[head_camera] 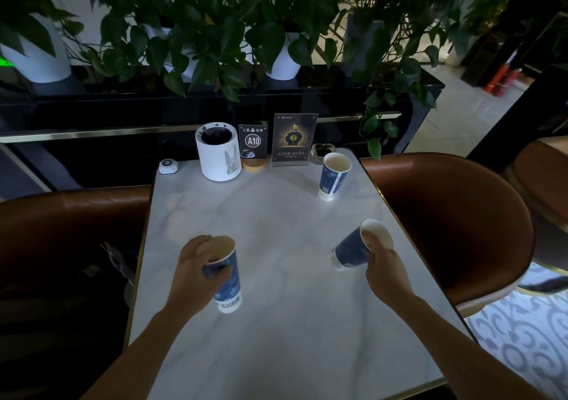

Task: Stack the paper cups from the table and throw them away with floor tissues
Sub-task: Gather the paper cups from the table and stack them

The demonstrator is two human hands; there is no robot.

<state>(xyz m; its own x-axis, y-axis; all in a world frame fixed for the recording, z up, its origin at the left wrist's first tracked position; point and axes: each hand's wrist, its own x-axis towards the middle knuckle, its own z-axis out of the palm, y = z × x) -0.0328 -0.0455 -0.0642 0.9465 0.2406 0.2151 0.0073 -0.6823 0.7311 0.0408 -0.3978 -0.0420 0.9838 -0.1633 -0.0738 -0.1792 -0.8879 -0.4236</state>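
3 blue cups: near-left (pixel 226 279) upright, near-right (pixel 353 250) tilted, far-right (pixel 333 176) upright.

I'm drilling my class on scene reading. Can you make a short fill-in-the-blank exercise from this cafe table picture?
1. The number of paper cups in view is ____.
2. The left hand grips an upright paper cup; the right hand holds a ____ paper cup.
3. The table sign reads ____.
4. The untouched cup stands near the table's ____ corner.

Missing words: three; tilted; A10; far right

A café: marble table (pixel 276 215) with A10 number sign (pixel 253 143), call button (pixel 168 165), ashtray (pixel 322 153), leather armchairs (pixel 455 215)
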